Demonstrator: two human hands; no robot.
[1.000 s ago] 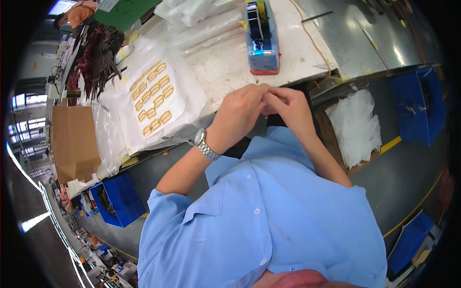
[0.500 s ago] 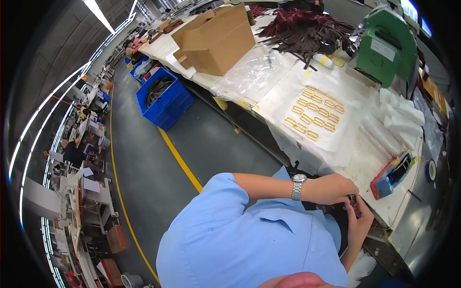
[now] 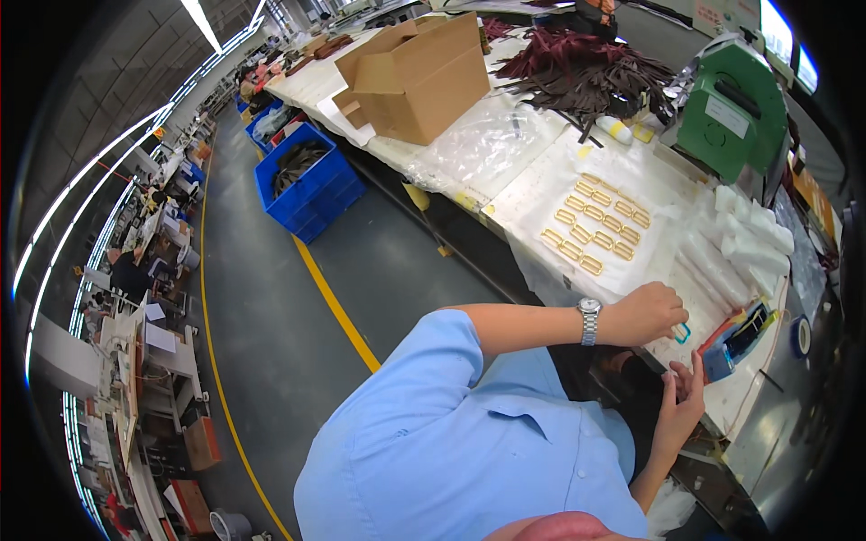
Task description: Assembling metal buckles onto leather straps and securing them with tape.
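My left hand point(image 3: 642, 314), with a metal watch point(image 3: 589, 322) on its wrist, pinches a small rectangular buckle point(image 3: 682, 334) that looks teal along its edge. It is above the near part of the white worktable. Just below and to the right, my right hand point(image 3: 678, 410) has its fingers apart, the index finger pointing up near the buckle, and no object shows in it. Beyond my left hand, several gold buckles point(image 3: 598, 215) lie in rows on white sheeting. A blue and red holder point(image 3: 722, 353) stands right beside my hands.
Bundled clear plastic wrap point(image 3: 740, 239) lies right of the buckles, near a tape roll point(image 3: 800, 336). Behind are a green machine point(image 3: 726, 113), dark strips point(image 3: 591, 77) and a cardboard box point(image 3: 419, 86). Blue crates point(image 3: 307, 194) stand on the floor beside the table.
My hands have come apart. The left has moved up and away with the buckle, now visible, while the right stays low with its fingers more spread. The view has shifted slightly.
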